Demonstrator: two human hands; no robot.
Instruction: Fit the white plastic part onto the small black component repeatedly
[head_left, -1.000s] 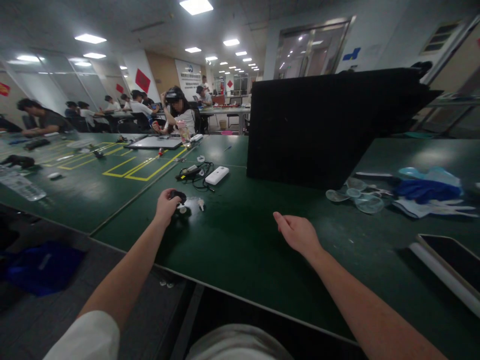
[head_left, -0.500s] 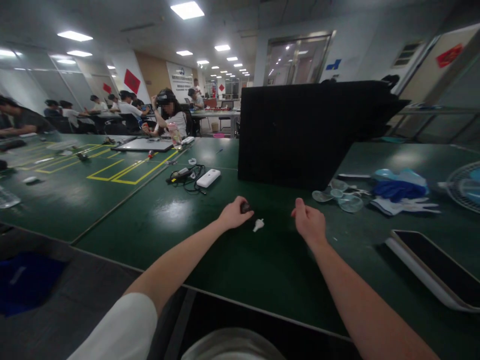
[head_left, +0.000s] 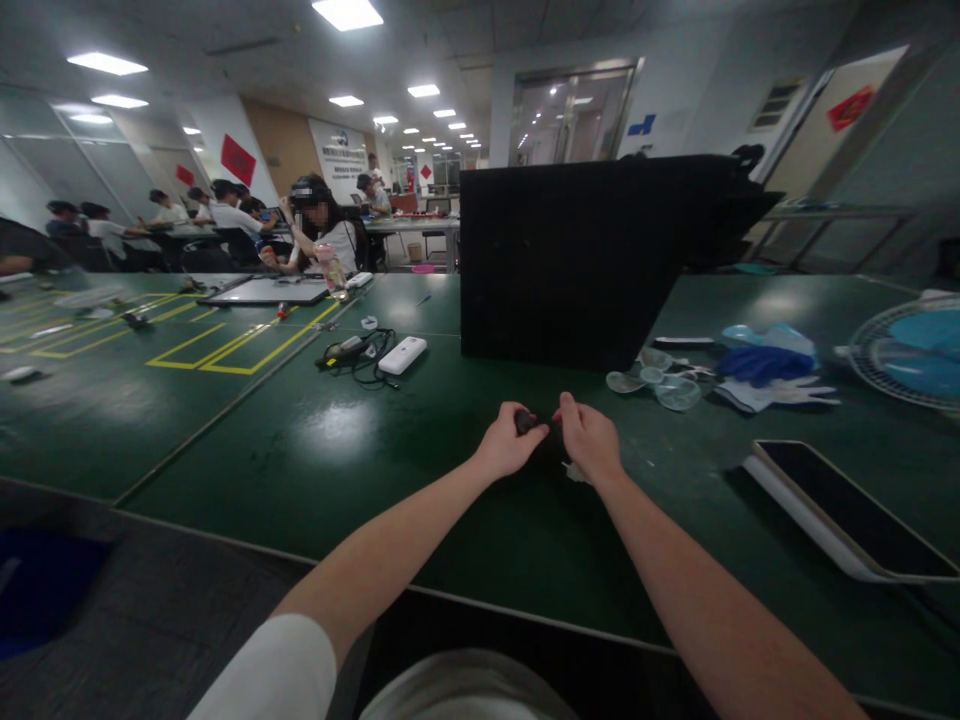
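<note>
My left hand (head_left: pixel 508 440) is closed around a small dark rounded object (head_left: pixel 526 422), its thumb and fingertips pointing right. Just across from it, my right hand (head_left: pixel 591 436) is curled, thumb on top and fingertips pinched together; whatever is between them is too small or hidden to name. A narrow gap separates the two hands above the green tabletop (head_left: pixel 450 520). Partly covered by my right hand, a small white piece (head_left: pixel 576 472) lies on the table.
A large black box-like panel (head_left: pixel 555 270) stands ahead. To the left are a white power-bank-like block (head_left: pixel 403 355) and black cables (head_left: pixel 352 350). On the right lie clear plastic pieces (head_left: pixel 675 392), gloves (head_left: pixel 776 375), a tablet-like device (head_left: pixel 847 510) and a round wire grille (head_left: pixel 911 350). A person (head_left: pixel 319 225) sits across.
My hands have come closer together, the left still around the dark object. My right hand now partly covers the white piece. The view has turned slightly right.
</note>
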